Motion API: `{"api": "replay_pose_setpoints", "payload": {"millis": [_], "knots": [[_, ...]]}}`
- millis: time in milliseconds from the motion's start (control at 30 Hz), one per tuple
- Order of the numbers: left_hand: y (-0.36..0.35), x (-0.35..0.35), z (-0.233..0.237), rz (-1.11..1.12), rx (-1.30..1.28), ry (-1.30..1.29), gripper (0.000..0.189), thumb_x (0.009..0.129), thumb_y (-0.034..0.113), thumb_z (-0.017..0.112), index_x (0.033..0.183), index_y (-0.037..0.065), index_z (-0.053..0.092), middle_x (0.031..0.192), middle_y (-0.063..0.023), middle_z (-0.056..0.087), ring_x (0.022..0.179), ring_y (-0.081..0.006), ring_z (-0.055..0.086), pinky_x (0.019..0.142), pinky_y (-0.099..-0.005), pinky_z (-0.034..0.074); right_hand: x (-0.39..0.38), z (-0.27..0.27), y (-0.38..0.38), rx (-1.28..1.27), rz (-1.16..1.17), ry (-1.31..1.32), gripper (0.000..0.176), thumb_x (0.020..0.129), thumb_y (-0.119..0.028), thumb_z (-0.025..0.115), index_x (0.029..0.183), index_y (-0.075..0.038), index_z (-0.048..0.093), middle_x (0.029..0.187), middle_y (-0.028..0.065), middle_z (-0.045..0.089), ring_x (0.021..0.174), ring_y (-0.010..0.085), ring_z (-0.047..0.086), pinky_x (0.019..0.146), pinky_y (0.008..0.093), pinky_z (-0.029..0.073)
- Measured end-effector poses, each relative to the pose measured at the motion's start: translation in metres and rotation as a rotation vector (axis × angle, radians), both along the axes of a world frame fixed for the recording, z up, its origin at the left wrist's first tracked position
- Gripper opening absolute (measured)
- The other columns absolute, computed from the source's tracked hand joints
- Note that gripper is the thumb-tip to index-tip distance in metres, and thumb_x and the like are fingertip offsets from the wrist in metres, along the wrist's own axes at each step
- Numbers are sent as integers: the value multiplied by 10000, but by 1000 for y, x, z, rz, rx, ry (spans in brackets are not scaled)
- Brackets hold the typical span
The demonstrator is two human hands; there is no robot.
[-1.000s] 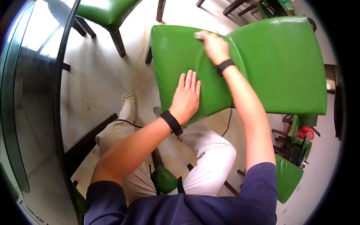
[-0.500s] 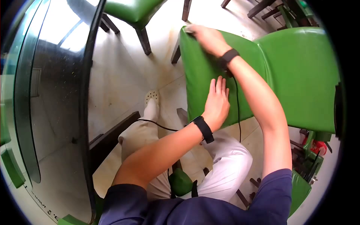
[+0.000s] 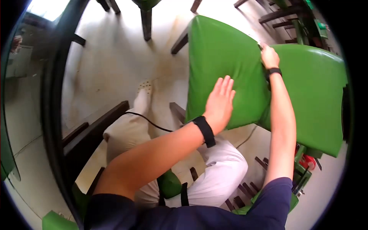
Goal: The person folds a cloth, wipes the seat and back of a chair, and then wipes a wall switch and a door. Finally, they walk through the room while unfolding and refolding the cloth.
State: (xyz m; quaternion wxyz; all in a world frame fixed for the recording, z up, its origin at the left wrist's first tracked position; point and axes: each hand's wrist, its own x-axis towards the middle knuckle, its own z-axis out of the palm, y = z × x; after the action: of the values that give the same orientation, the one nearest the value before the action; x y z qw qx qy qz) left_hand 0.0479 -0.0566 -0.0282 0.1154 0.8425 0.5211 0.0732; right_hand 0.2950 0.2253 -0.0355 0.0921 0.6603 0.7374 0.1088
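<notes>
My left hand (image 3: 219,101) lies flat on the green padded seat of a chair (image 3: 226,46), fingers stretched out and pointing away from me. At the far end of the crease between seat and green backrest (image 3: 310,92) is my right hand (image 3: 270,57), its fingers curled down against the seat edge. A small pale bit shows at its fingertips, too little to name. Both wrists wear black bands, and a black cable (image 3: 149,122) runs from near the left wrist across my leg.
A dark-framed glass-topped table (image 3: 53,76) stands on my left. Another green chair (image 3: 146,15) is ahead, with its dark legs on the pale tiled floor (image 3: 111,76). More green and dark furniture and a red object (image 3: 307,161) are at the right.
My right hand has moved from the seat's far left corner rightward to the crease by the backrest. My left hand stays flat on the seat. The camera view has shifted.
</notes>
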Motion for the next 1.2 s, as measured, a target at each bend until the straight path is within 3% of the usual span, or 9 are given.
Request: {"api": "replay_pose_setpoints", "payload": {"millis": [233,267,300,333,400,433,833,1000,1200], "knots": [[-2,6,-3,-8,78,-29,720,835,344,713,1450,20,525,1564,-206,416,1498,-364,299,1253,-491,197,-214,-2,13,-102,527,233,336,978,-282,472,1063,-133,761,955,198,738,888,392,721,820,520,559],[2,7,-3,2,59,-98,798,779,384,786,1440,17,531,1541,-207,437,1484,-371,313,1249,-494,206,-253,9,8,-348,399,146,396,858,-110,668,1255,-114,668,1377,189,603,1215,289,611,897,411,542],[3,13,-3,6,130,-164,465,939,184,481,1333,-20,616,1503,-211,490,1457,-375,358,1247,-501,211,-238,0,18,-229,514,207,314,916,-178,580,1201,-167,713,1178,170,677,1071,320,670,863,454,556],[4,14,-2,-12,135,-166,465,939,184,481,1333,-20,616,1503,-211,490,1457,-375,358,1247,-501,211,-229,1,19,-108,627,264,319,975,-246,492,1148,-220,758,979,152,751,927,350,729,829,497,571],[1,10,-1,15,108,-175,476,937,178,478,1348,-27,604,1513,-217,478,1462,-377,354,1247,-504,209,-250,-6,-4,-23,594,356,325,956,-213,526,1185,-277,748,997,127,756,962,318,730,830,479,578],[4,9,6,-23,58,-40,885,728,437,833,1438,7,525,1540,-210,435,1480,-382,315,1242,-502,221,-239,4,-8,-40,571,405,304,954,-227,533,1168,-233,749,1012,139,754,981,327,725,836,477,575],[1,10,11,-30,70,85,857,801,485,766,1478,30,501,1592,-193,390,1505,-373,292,1250,-501,201,15,16,52,-153,42,-306,331,942,-207,496,1100,-94,764,1174,180,723,1076,350,704,888,482,563],[-4,9,-1,-4,97,48,873,781,488,774,1479,40,502,1594,-189,386,1511,-360,282,1253,-490,192,-6,-2,65,-273,22,61,335,948,-194,519,1184,-104,740,1212,173,714,1106,339,696,948,467,545],[0,7,-6,-16,113,35,860,761,459,799,1457,38,520,1582,-183,400,1496,-371,297,1246,-493,206,-195,19,21,-334,578,426,333,936,-189,536,1186,-68,720,1013,227,741,889,352,720,865,439,549]]}}
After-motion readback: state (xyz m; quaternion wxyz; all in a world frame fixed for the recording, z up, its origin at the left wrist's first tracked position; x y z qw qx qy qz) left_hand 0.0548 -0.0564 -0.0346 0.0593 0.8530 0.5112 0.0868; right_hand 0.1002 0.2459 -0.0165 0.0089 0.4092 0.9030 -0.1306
